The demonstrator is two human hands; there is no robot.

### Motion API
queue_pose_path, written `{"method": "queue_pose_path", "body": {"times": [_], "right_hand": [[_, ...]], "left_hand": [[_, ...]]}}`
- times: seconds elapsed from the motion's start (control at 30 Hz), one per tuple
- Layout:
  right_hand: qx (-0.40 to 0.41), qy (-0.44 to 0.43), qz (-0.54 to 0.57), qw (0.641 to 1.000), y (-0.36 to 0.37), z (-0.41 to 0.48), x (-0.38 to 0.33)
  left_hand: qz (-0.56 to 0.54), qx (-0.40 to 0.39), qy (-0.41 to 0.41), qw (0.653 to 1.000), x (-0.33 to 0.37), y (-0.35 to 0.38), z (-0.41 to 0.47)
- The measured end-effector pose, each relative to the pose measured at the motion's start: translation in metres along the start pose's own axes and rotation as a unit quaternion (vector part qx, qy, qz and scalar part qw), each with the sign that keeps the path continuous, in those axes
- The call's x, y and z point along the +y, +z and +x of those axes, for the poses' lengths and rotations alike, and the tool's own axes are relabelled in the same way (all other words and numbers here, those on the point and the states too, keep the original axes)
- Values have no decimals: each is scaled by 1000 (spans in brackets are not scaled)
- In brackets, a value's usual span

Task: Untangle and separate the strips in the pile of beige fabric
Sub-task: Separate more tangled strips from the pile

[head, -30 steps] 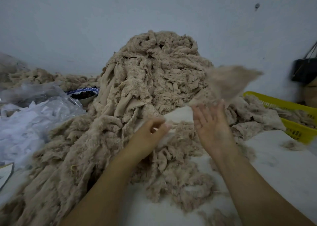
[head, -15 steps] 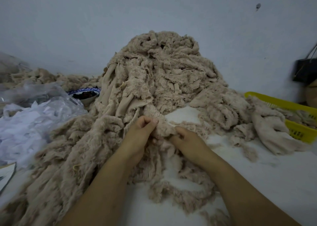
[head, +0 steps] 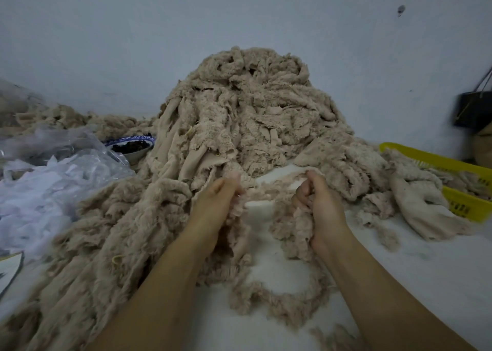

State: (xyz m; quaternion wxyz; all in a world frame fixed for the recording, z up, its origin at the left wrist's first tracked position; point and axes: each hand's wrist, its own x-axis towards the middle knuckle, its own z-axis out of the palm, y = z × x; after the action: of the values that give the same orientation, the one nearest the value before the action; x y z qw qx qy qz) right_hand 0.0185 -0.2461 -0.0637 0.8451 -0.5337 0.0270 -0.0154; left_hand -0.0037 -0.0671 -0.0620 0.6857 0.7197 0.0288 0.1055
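1. The pile [head: 247,116] is sitting heaped at the table's [head: 426,284] far edge against the wall, spilling down toward the near-left corner.
2. The left hand [head: 215,206] is gripping a fuzzy strip [head: 266,194] at the pile's near foot, with its fingers curling round it.
3. The right hand [head: 322,206] is clutching the same strip in a closed fist, a little apart from the left.
4. The strip is stretching between both hands, and more of it is trailing in a loop toward the near edge.
5. A yellow basket [head: 468,206] is sitting at the right edge, with beige fabric lying in it.
6. A bowl [head: 133,148] with dark contents is showing left of the pile, beside a plastic bag [head: 53,190] of white scraps.
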Motion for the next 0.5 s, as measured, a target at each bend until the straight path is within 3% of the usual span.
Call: {"method": "queue_pose_path", "body": {"times": [0.07, 0.13, 0.17, 0.23, 0.3, 0.4, 0.5], "right_hand": [[25, 14, 42, 999, -2, 0, -3], [40, 25, 63, 997, -6, 1, -6], [45, 26, 51, 997, -8, 1, -7], [43, 19, 42, 998, -9, 1, -6], [30, 6, 80, 996, -7, 0, -6], [3, 7, 163, 987, -8, -2, -11], [-25, -5, 174, 984, -14, -4, -15]], "left_hand": [[160, -80, 37, 983, -4, 2, -5], [233, -88, 60, 967, -9, 6, -5], [209, -46, 52, 975, -8, 6, -4], [41, 56, -3, 998, -5, 0, 3], [-173, 84, -51, 980, 1, -8, 9], [-347, 8, -53, 936, 3, -15, 8], [-354, -55, -56, 932, 3, -10, 5]]}}
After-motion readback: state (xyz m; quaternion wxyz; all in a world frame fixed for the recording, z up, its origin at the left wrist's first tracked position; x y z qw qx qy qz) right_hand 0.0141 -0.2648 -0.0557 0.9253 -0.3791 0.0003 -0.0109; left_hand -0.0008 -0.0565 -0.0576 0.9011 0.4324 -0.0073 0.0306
